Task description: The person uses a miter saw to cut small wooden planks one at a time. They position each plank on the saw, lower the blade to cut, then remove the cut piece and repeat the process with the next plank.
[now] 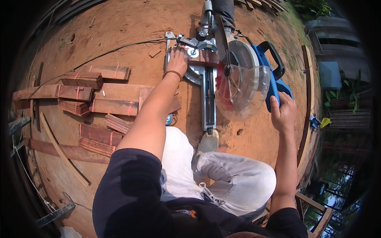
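Note:
A blue miter saw [276,85] with a clear blade guard [242,95] stands on the ground in front of me, its head raised over the right side. A short reddish-brown wooden board [204,57] lies across the saw's table. My left hand [177,61], with a bracelet at the wrist, grips the board's left end, fingertips toward the fence. My right hand [283,112] is wrapped around the saw's blue handle. Beneath the guard the round blade [226,71] shows partly, beside the board's right end.
Bundled wooden pieces [101,137] and planks [115,93] lie to the left. A black cable [119,49] runs across the dirt to the saw. My shoe [208,142] is by the saw's front rail. A long timber [307,103] lies along the right. Another person's leg [224,12] stands behind the saw.

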`<action>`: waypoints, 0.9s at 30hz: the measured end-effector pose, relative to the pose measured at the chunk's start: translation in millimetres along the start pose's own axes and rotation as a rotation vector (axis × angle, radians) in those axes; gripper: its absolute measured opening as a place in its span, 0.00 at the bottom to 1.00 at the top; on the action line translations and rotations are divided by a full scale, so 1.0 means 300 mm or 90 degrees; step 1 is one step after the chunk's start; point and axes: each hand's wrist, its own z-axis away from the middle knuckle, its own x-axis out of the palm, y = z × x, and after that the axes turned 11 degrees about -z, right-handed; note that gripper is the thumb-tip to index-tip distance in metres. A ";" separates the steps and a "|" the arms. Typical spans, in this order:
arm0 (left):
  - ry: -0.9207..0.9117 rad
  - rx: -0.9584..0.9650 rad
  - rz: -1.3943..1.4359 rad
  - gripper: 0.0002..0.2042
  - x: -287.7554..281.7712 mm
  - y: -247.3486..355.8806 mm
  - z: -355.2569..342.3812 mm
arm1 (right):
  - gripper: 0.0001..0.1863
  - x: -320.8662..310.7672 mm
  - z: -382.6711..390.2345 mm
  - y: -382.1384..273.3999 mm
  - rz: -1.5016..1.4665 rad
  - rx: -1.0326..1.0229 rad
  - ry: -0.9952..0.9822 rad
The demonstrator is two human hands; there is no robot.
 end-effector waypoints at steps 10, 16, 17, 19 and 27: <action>-0.201 0.081 0.055 0.18 -0.032 -0.051 -0.012 | 0.21 0.056 0.045 0.022 0.011 -0.012 0.062; -0.266 0.157 -0.001 0.20 -0.015 -0.083 -0.034 | 0.21 0.096 0.074 0.038 -0.013 -0.006 0.081; -0.273 0.168 -0.018 0.20 -0.018 -0.082 -0.031 | 0.21 0.103 0.080 0.041 -0.011 -0.011 0.085; -0.256 0.159 -0.014 0.20 -0.033 -0.077 -0.031 | 0.21 0.114 0.090 0.043 -0.009 -0.004 0.080; -0.417 0.081 0.048 0.24 -0.093 -0.047 -0.080 | 0.21 0.147 0.118 0.033 -0.009 0.011 0.037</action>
